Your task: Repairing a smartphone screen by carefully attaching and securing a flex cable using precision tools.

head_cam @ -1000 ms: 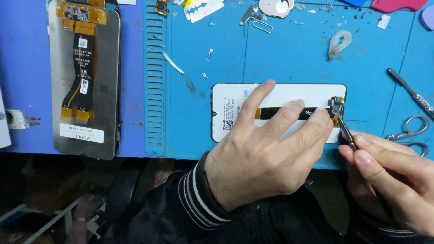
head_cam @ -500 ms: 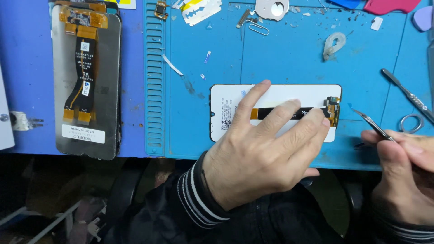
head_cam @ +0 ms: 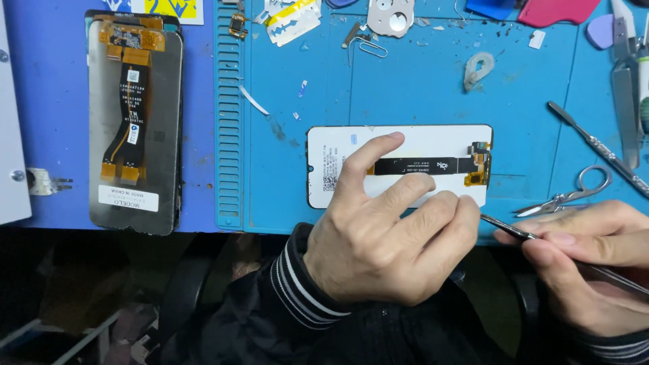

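A white phone screen panel point(head_cam: 419, 145) lies back-up on the blue work mat point(head_cam: 405, 81), with a black flex cable point(head_cam: 422, 165) and a gold connector point(head_cam: 478, 169) at its right end. My left hand point(head_cam: 385, 233) rests on the panel's near edge, fingers spread and pressing it down. My right hand point(head_cam: 588, 260) pinches metal tweezers point(head_cam: 507, 228). Their tips point left, close to my left fingertips just off the panel's lower right corner.
A second dark screen panel point(head_cam: 135, 122) with orange flex lies at the left. Small scissors point(head_cam: 564, 196), a metal pry tool point(head_cam: 595, 145), a grey part point(head_cam: 478, 67) and scraps lie on the mat. A pink case point(head_cam: 554, 10) is at the top right.
My right hand has drawn the tweezers away from the gold connector, down and to the right, off the panel. My left hand stays on the panel.
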